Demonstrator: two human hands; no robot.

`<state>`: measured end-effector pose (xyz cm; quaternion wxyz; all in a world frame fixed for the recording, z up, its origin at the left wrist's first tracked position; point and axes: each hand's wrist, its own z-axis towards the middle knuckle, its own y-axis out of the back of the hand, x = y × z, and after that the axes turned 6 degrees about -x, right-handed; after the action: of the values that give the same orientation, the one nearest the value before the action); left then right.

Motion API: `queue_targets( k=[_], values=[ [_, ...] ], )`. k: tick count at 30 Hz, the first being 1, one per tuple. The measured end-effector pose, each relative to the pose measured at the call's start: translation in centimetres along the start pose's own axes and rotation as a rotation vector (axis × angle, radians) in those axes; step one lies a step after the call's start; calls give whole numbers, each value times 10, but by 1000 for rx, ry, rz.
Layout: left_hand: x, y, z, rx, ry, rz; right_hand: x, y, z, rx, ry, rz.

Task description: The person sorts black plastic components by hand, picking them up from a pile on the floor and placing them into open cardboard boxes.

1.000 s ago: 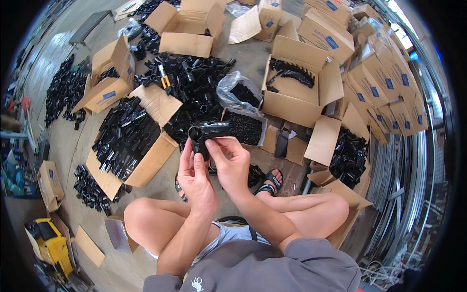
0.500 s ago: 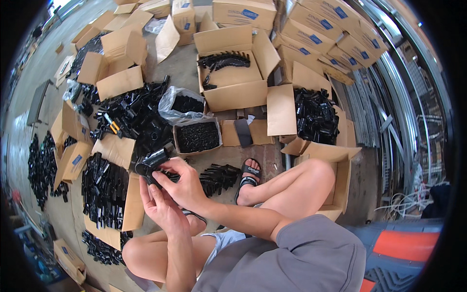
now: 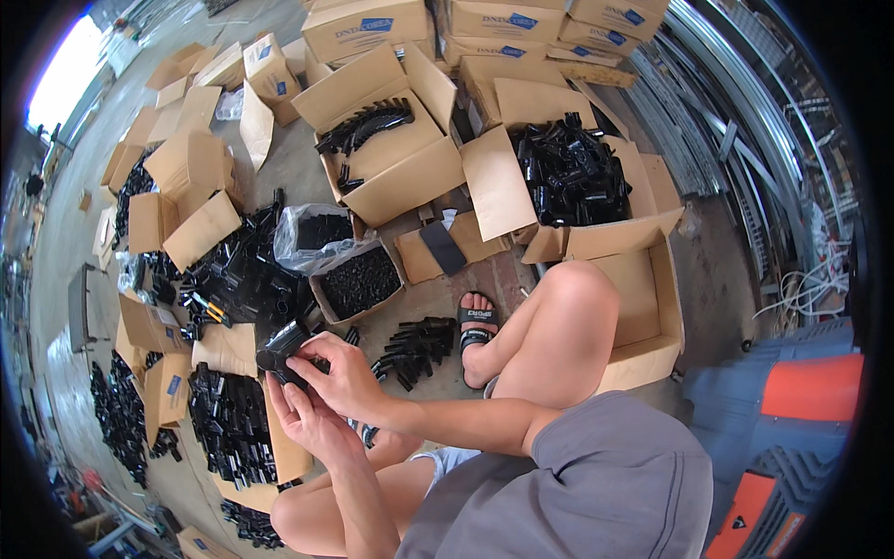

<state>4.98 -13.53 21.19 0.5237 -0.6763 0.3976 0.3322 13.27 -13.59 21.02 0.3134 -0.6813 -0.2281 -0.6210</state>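
Observation:
Up in front of me I hold a glossy black tube-shaped fitting (image 3: 283,343) with both hands. The fingers and thumb of my right hand (image 3: 343,374) are closed on its near right side. My left hand (image 3: 315,424) grips it from below, and its fingertips partly cover the fitting's lower end. Beyond the fitting spreads a heap of similar black parts (image 3: 244,265). Close to its right stands a small open box of tiny black pieces (image 3: 359,281). A loose pile of black parts (image 3: 414,348) lies on the floor by my sandalled foot.
An open carton (image 3: 400,177) with a curved row of black parts stands ahead. To its right is a carton filled with black parts (image 3: 570,177). Stacked closed cartons (image 3: 503,19) line the back. An orange-and-grey tool case (image 3: 810,387) sits at my right, near long metal profiles (image 3: 712,112).
My view has turned, so the cartons appear tilted and most shift left. Both hands still hold the black fitting, now angled slightly more upward.

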Motion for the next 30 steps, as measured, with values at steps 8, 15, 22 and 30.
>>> queue_targets(
  k=[8,15,22,30],
  values=[
    [-20,-69,18,164,-181,386,-40,3,18,-253,-108,255],
    [-20,-248,-84,1186,-61,1014,-142,-31,1,-376,-370,350],
    [-16,-234,-84,1091,-149,833,-120,-13,5,-168,-458,324],
    [-91,-102,26,672,-220,1039,-164,51,53,-355,-432,97]
  ],
)
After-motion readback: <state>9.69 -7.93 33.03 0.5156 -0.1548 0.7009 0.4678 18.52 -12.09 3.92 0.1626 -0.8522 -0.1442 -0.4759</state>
